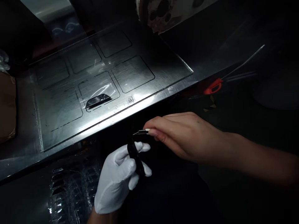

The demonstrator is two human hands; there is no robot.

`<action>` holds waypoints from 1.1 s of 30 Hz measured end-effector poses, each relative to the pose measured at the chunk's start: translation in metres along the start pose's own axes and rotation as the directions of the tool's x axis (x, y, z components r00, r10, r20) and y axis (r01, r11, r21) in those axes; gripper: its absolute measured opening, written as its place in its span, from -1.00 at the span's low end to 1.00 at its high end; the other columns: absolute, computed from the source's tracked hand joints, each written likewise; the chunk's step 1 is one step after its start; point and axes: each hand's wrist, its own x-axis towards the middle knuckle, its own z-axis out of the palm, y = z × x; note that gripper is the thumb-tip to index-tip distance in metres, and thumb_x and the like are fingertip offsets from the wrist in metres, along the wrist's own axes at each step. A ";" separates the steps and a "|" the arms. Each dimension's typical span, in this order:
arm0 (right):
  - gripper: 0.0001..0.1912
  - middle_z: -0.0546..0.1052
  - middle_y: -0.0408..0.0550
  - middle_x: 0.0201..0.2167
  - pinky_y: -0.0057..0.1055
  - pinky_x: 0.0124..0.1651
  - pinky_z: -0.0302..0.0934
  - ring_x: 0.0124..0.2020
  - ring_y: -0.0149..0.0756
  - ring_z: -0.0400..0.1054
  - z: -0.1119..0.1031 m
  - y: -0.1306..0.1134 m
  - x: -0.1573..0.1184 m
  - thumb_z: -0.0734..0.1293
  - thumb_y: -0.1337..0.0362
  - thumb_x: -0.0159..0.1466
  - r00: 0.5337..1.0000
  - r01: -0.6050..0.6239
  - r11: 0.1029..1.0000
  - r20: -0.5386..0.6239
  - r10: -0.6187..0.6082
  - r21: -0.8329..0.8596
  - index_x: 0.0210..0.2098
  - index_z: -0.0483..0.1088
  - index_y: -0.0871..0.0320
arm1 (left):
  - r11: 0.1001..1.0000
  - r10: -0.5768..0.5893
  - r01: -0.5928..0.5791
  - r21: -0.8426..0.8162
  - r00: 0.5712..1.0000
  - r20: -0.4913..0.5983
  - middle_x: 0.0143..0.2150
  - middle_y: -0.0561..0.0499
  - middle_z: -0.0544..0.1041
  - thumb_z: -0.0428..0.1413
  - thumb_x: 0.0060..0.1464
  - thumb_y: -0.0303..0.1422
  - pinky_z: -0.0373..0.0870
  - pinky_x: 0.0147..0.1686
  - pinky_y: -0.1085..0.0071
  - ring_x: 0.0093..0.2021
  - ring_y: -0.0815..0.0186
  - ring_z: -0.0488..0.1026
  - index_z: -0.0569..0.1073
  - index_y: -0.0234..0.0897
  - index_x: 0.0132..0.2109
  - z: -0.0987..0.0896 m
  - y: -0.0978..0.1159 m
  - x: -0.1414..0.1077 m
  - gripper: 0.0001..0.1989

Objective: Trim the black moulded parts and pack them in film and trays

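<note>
My left hand (119,174), in a white glove, grips a small dark, glossy curved part (135,159) between thumb and fingers. Bare, my right hand (187,137) pinches a craft knife (141,132), its thin pointed blade directed left, just above the top end of the dark part. Whether the blade touches the part I cannot tell. Beyond my hands, on the metal table (144,101), a similar black part (98,100) lies on a piece of clear film (109,90).
Black rounded outlines mark a clear sheet (134,74) on the table. A red-handled tool (213,87) lies at the right edge. Clear trays (70,193) with several dark parts are at lower left. Cardboard (7,105) stands far left; a pale machine piece (175,12) overhangs the back.
</note>
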 end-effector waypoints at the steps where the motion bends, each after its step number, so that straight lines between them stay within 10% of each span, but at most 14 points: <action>1: -0.70 0.59 -0.08 -0.23 -0.41 -0.27 0.26 -0.32 -0.35 0.42 0.000 -0.003 0.000 0.16 0.22 0.54 0.999 -0.017 0.999 0.029 0.016 0.035 0.02 0.50 0.16 | 1.000 0.006 -0.006 -0.007 1.000 -0.004 -0.17 -0.19 0.64 0.25 0.21 -0.15 0.01 -0.65 0.57 -0.62 0.57 0.25 0.59 -0.24 0.08 -0.001 -0.001 -0.001 -0.63; 11: -0.68 0.54 -0.13 -0.31 -0.38 -0.32 0.20 -0.40 -0.35 0.39 0.001 -0.022 0.015 0.14 0.17 0.54 0.971 -0.024 0.997 0.234 0.040 -0.070 -0.10 0.51 0.12 | 0.998 0.060 -0.059 0.009 0.989 -0.136 -0.29 -0.17 0.68 0.21 0.25 -0.19 0.16 -0.58 0.57 -0.61 0.54 0.29 0.46 -0.23 0.27 -0.009 -0.005 -0.008 -0.51; 33: -0.87 0.52 -0.17 -0.38 -0.40 -0.38 0.13 -0.44 -0.35 0.38 -0.007 -0.013 0.006 0.28 0.40 0.38 0.936 0.026 0.988 0.351 0.029 -0.152 -0.22 0.48 0.11 | 0.993 0.105 -0.112 -0.023 0.971 -0.216 0.21 -0.23 0.56 0.24 0.24 -0.27 0.31 -0.61 0.66 -0.31 0.33 0.61 0.59 -0.18 0.10 0.001 -0.004 0.006 -0.69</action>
